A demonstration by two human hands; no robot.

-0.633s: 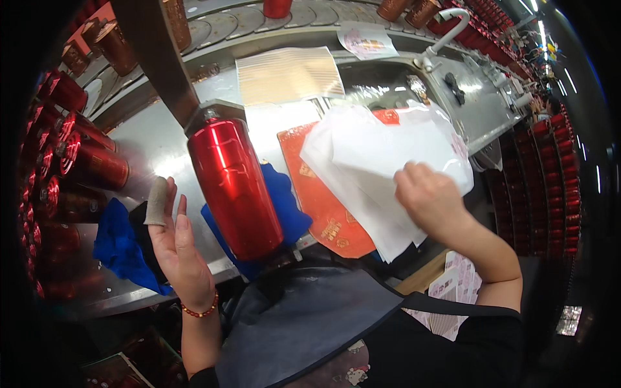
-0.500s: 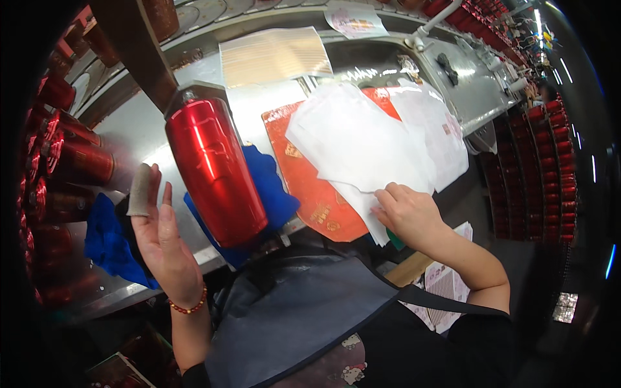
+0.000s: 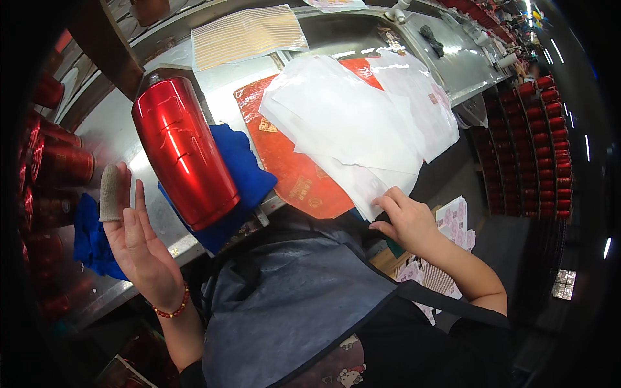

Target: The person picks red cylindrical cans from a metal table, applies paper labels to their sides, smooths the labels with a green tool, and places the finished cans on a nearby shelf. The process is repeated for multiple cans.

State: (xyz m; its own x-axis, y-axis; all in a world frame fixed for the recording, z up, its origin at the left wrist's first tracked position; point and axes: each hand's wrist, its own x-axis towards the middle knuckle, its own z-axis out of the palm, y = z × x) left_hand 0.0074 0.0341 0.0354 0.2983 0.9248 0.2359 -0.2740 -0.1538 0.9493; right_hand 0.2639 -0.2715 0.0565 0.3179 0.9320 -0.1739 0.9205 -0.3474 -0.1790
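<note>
My left hand (image 3: 145, 258) is raised with fingers apart, a beige finger sleeve (image 3: 110, 194) on one finger and a beaded bracelet at the wrist. It holds nothing and is left of a shiny red metal cylinder (image 3: 184, 155). That cylinder is mounted on a dark fixture, above a blue cloth (image 3: 242, 168). At the right, my right hand (image 3: 411, 223) has its fingertips closed at the near corner of a white sheet (image 3: 352, 184). More overlapping white sheets (image 3: 336, 103) fan out beyond it, over a red printed mat (image 3: 310, 194).
A striped gold sheet (image 3: 249, 35) lies at the far side of the metal bench (image 3: 107, 139). Red canisters (image 3: 61, 165) crowd the left, near another blue cloth (image 3: 97, 239). Stacked red cans (image 3: 530, 149) stand right. Printed sheets (image 3: 453, 223) lie below my right arm.
My right hand has moved from the upper sheet's edge to the near corner of the sheet beneath. The left hand stays raised. The view has shifted, so the bench appears further up and left.
</note>
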